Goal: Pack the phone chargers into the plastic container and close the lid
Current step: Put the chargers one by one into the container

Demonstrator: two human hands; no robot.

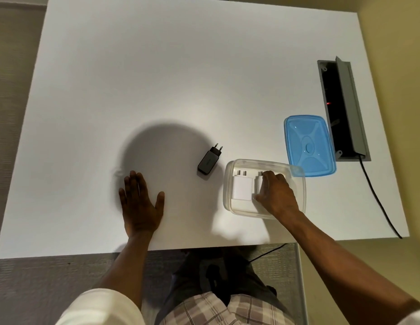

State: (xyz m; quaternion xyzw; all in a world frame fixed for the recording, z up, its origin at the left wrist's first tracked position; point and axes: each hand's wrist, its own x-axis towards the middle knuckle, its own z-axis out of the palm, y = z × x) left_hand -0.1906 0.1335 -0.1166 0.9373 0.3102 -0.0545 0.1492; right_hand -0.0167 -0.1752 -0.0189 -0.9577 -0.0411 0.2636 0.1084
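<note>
A person in a white-sleeved top and checked shorts leans over a white counter (pixel 157 78), both bare forearms reaching forward from the near edge. The left hand (pixel 139 205) lies flat, palm down, on the counter, its fingers (pixel 133 181) spread wide and holding nothing. The right hand (pixel 275 195) reaches into a clear plastic container (pixel 300 195) near the front right of the counter, its fingers (pixel 266 178) curled around a white charger (pixel 258 184) inside it; how firmly they grip cannot be told. Just beside it, to the left in the same container, a second white charger (pixel 241 187) lies with its two pins pointing away from the person. A black charger (pixel 209 160) lies on the counter just left of the container, apart from it, pins angled away. The blue lid (pixel 308 145) lies beyond the container to the right, its near corner overlapping the container's far rim. Farther right, a grey cable hatch (pixel 349 109) stands open in the counter, a black cable (pixel 378 198) trailing from it to the front edge
</note>
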